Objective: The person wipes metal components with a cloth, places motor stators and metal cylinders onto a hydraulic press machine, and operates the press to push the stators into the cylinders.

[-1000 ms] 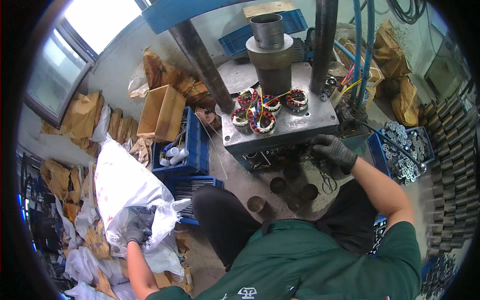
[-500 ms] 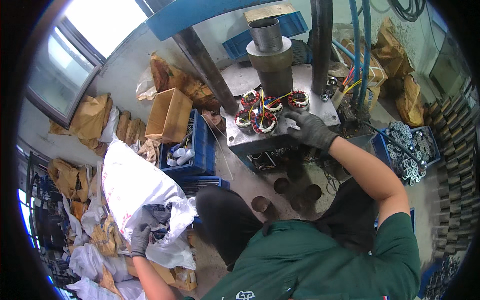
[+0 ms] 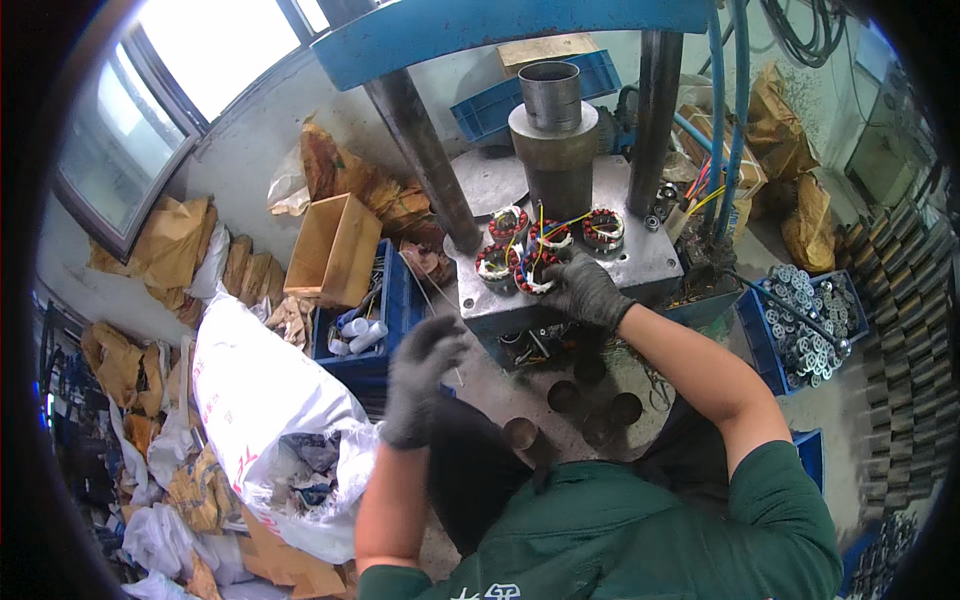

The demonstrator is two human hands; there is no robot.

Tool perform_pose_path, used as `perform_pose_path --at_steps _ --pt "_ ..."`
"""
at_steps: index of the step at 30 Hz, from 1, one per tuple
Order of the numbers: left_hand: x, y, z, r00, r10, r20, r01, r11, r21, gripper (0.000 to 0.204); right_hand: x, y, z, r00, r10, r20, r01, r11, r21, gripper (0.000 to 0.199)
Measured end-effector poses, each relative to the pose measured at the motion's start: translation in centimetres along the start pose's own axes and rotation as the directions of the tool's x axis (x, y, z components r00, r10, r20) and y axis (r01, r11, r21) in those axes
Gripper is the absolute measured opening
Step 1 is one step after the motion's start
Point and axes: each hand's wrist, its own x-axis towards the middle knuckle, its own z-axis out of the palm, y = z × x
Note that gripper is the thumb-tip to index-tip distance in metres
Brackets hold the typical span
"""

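Note:
Several motor stators with red-and-white wound coils and coloured leads stand on the steel plate (image 3: 650, 262) of a press. My right hand (image 3: 592, 291), in a dark grey glove, has its fingers curled against the right side of the nearest stator (image 3: 531, 270). Its fingertips are partly hidden behind that stator's edge. My left hand (image 3: 418, 385), gloved too, is raised over my left knee, slightly blurred, fingers apart and nothing visible in it. Behind the stators rises a thick steel cylinder (image 3: 556, 150) with a narrower tube (image 3: 550, 95) on top.
Two steel columns (image 3: 655, 125) flank the plate under a blue crossbeam (image 3: 500, 40). A white sack (image 3: 262, 385) with dark scraps lies at left, by a blue crate (image 3: 405, 300) and wooden box (image 3: 330, 250). Metal rings (image 3: 521, 433) stand on the floor; a blue bin (image 3: 765, 345) holds metal parts.
My left hand has left the white sack, rising and moving right toward the press. My right hand has shifted left and down onto the nearest stator. The view has tilted slightly.

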Motion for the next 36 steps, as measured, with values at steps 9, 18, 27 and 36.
perform_pose_path --at_steps 9,18,27,36 --pt "7.1 -6.0 13.6 0.86 0.493 0.132 -0.508 0.854 0.116 0.096 -5.9 -4.8 -4.9 0.991 0.065 -0.12 -0.063 0.998 0.02 0.052" --pt "6.7 -6.4 14.8 0.78 0.563 0.272 -0.597 0.8 0.056 0.081 -9.7 0.3 -4.0 0.798 0.524 0.298 -0.24 -0.178 0.954 0.053" --pt "7.5 -8.6 15.7 0.776 0.481 0.409 -0.599 0.766 0.235 0.064 -10.2 2.4 -2.9 0.728 0.474 0.495 -0.269 -0.466 0.843 0.048" --pt "7.8 -10.6 16.7 0.966 0.255 0.045 -0.258 0.961 0.1 0.027 -10.8 4.6 -1.2 0.692 0.602 0.398 -0.145 -0.425 0.893 0.034"
